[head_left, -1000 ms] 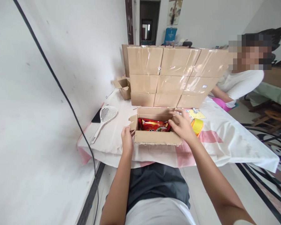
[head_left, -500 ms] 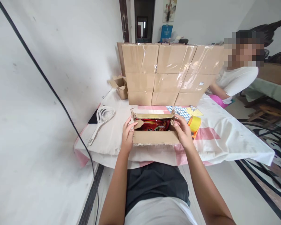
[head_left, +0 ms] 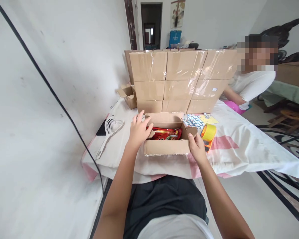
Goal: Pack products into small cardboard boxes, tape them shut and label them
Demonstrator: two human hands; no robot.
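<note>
Here, the box (head_left: 167, 147) has the left grip (head_left: 138, 130), loosely spread, at its left end, the right grip (head_left: 197, 148) pinching its right flap (head_left: 192, 130).

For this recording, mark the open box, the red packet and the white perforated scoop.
Open box (head_left: 167, 147): head view, on its near side.
Red packet (head_left: 166, 134): head view, middle of its visible printed face.
White perforated scoop (head_left: 114, 126): head view, on its bowl.
</note>
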